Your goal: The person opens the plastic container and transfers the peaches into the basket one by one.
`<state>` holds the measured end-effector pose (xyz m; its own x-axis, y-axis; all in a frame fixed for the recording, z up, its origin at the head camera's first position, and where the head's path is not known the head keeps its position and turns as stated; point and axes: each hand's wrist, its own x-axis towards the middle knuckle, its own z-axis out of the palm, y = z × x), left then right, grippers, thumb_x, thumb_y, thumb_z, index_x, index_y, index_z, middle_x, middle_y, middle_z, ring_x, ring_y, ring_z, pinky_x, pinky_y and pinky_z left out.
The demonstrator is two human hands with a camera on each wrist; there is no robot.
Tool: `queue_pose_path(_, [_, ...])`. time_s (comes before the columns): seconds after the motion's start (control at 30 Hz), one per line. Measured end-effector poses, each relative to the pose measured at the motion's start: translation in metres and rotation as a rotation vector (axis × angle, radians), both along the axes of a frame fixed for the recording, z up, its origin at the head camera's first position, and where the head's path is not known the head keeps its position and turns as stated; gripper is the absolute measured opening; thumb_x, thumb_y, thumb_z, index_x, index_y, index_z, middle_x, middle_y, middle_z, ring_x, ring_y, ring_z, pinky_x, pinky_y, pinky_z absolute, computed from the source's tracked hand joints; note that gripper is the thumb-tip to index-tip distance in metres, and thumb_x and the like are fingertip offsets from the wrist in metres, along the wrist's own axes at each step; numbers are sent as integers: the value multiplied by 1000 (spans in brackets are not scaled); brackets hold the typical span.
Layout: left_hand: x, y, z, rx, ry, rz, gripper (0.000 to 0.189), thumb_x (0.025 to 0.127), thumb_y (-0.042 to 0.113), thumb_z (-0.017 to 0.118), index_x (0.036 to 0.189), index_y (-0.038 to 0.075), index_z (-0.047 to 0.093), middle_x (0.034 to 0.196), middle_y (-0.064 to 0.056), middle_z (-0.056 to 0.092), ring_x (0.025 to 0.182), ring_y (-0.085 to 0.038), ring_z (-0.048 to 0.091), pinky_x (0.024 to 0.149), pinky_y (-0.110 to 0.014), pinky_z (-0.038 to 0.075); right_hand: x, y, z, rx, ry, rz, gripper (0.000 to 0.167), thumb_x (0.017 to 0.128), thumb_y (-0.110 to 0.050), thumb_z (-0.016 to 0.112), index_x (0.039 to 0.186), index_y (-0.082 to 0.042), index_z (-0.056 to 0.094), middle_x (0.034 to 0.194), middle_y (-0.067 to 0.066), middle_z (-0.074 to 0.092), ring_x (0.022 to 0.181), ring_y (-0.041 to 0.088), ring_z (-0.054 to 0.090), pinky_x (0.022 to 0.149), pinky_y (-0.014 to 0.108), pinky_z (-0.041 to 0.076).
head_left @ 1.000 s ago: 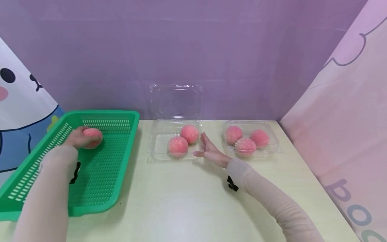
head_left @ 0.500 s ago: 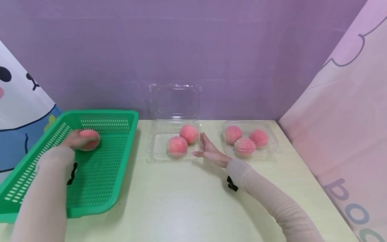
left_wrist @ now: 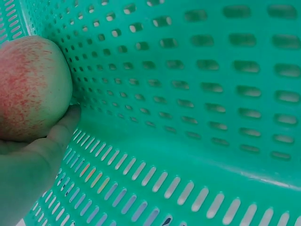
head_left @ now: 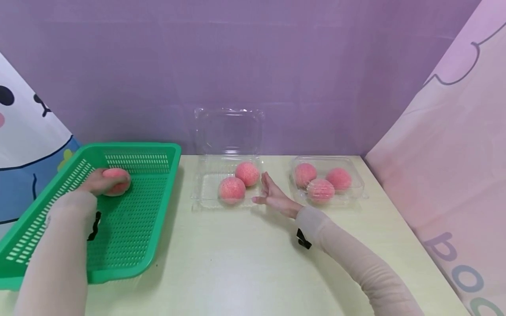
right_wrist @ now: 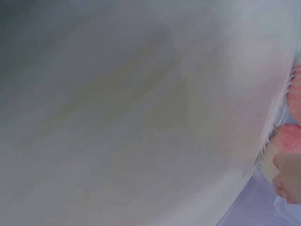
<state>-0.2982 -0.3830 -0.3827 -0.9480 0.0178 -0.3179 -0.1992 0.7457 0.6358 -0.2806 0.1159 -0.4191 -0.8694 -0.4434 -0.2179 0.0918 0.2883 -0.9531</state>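
From the head view I had the left hand [head_left: 93, 181] over the green basket [head_left: 103, 275], its fingers curled round a single peach [head_left: 117, 182] inside, toward the rear of the basket and near its left wall. The left wrist view showed me that peach close up, mottled red on one side and pale green on the other, with a finger along its lower edge. Whether it touched the basket floor I could not tell.

The right hand [head_left: 278, 200] was wide, thumb spread away from extended fingers, just beside the clear container [head_left: 209, 186] whose lid [head_left: 229, 131] stood raised behind it. I couldn't judge whether the fingertips met the plastic. Two peaches [head_left: 232, 190] sat in that container, one nearer me and one behind to the right.

Further right on the pale worktop [head_left: 233, 254], I saw a covered container [head_left: 348, 165] holding three peaches [head_left: 321, 191]. A purple cloth [head_left: 237, 57] hung behind everything.
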Motion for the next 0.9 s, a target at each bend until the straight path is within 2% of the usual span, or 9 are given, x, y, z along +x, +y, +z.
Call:
queue_pose_path(0.13, [2,-1,3,6,3,-3,95,87,56,46,135,-20,15,127,-38,33,109,-47,42,76,-45,49,1,0,2,3,-1,12,102,85,-14,62,143,-14,-21,153,0,-15,141,24,-2,114,42,7])
queue_pose_path(0.27, [6,-1,8,-15,7,1,100,87,56,45,137,-19,2,132,-43,20,115,-53,32,81,-54,44,4,1,4,5,15,6,101,85,-16,63,144,-16,-20,153,-1,-13,142,24,0,114,43,9])
queue_pose_path(0.37, [10,0,15,-39,29,-3,97,89,54,43,139,-16,-2,136,-44,12,120,-57,23,86,-60,39,5,1,4,-2,21,-6,101,85,-15,63,145,-16,-19,154,-1,-12,142,23,1,114,43,9])
queue_pose_path(0.5, [14,0,26,-83,70,8,94,88,56,42,141,-12,3,138,-42,12,122,-57,20,90,-64,34,5,0,4,-14,16,-14,99,85,-12,62,145,-15,-18,154,0,-12,142,23,1,114,41,9])
queue_pose_path(0.67, [14,5,41,-88,135,54,96,85,62,43,144,-6,7,141,-38,15,122,-56,22,92,-66,32,5,-1,4,-12,18,-18,98,86,-12,61,145,-14,-18,154,0,-11,142,23,1,114,40,9])
queue_pose_path(0.77, [13,15,50,-99,207,30,89,87,59,41,144,-4,13,141,-37,21,123,-55,25,92,-65,32,4,0,3,-14,18,-13,99,86,-12,61,145,-14,-18,154,0,-12,142,24,1,114,42,10])
queue_pose_path(0.9, [15,38,63,-98,279,-29,77,92,50,40,143,-4,20,140,-34,25,124,-52,26,94,-64,31,5,1,3,-21,15,-3,100,86,-14,62,145,-16,-19,154,-1,-13,142,25,1,114,44,10])
